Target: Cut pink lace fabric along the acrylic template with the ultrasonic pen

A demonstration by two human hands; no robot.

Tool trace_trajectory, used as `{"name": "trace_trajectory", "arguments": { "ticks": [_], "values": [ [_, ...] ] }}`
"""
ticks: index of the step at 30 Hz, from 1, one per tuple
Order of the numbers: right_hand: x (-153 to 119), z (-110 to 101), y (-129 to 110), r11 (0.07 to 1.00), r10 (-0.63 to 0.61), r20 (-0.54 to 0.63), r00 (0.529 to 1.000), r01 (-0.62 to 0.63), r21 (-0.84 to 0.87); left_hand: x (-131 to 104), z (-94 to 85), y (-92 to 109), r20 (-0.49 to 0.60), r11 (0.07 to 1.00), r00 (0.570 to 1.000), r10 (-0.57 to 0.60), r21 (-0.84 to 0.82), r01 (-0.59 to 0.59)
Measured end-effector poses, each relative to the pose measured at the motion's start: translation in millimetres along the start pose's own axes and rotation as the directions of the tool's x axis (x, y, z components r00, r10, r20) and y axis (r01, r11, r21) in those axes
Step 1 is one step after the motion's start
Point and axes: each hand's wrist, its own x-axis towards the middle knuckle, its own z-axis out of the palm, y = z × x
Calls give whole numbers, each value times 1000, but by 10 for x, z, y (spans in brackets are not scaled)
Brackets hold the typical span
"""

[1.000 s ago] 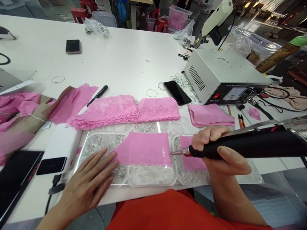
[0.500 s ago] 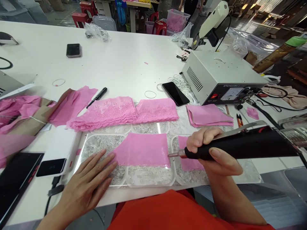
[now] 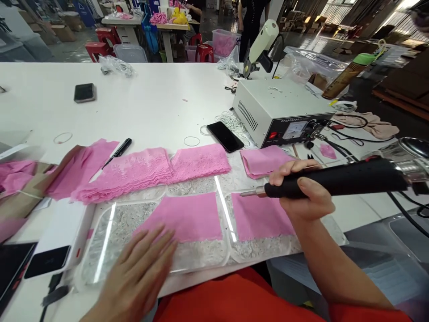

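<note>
My right hand (image 3: pixel 306 188) grips a black-handled tool with a metal tip (image 3: pixel 342 180), held level with the tip to the left. That tip hovers over the upper edge of the right pink fabric piece (image 3: pixel 261 217). To its left lies another flat pink piece (image 3: pixel 192 217) with a slanted left side. My left hand (image 3: pixel 144 264), blurred, has its fingers stretched out over this piece's lower left corner; whether it touches is unclear. Both pieces lie on a clear plastic-framed template (image 3: pixel 209 257). Behind them rest stacked pink lace pieces (image 3: pixel 134 172) and another lace pile (image 3: pixel 201 163).
A grey power box (image 3: pixel 284 112) with a meter and cables stands at the back right. Nearby are a phone (image 3: pixel 225 136) and folded pink fabric (image 3: pixel 264 161). A black marker (image 3: pixel 117 152), a white power bank (image 3: pixel 65 237) and bundled fabric (image 3: pixel 20 188) lie left.
My right hand has lifted the tool's tip away from the left piece's right edge, up and rightward. My left hand has moved right and nearer to me. The head view has shifted.
</note>
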Motion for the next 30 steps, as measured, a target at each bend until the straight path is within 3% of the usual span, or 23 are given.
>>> {"name": "trace_trajectory", "arguments": {
  "ticks": [4,8,14,30],
  "values": [
    [-20,24,119,999,37,-3,999,-37,15,550,307,323,34,998,999,40,-55,-38],
    [-63,31,164,998,46,-7,999,-46,47,822,557,474,107,990,989,100,-106,-88],
    [-74,13,167,998,52,-3,999,-52,32,846,663,519,164,977,976,145,-178,-115],
    [-104,28,185,999,46,70,996,-45,-18,837,666,497,198,965,965,175,-229,-128]
  ]
}}
